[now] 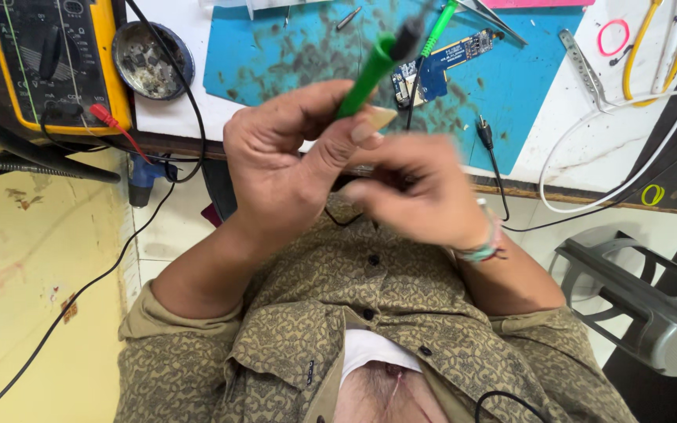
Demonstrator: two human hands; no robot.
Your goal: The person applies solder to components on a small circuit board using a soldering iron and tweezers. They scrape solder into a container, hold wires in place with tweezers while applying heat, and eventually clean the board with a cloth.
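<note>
Left hand [291, 168] gripping green iron [366, 78] by handle, long axis tilting far-right toward blue board [440, 66] on mat [526, 94]; right hand [421, 196] blurred just right, fingers curled, grip undeterminable.

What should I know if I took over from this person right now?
Left hand: shut around a green-handled tool, held up above the lap.
Right hand: blurred, fingers pinched close beside the left hand; what it holds can't be told.
On the bench: a small blue circuit board on the blue mat, a yellow multimeter to the left, metal tweezers to the right.
Done or left: nothing shows either way.
</note>
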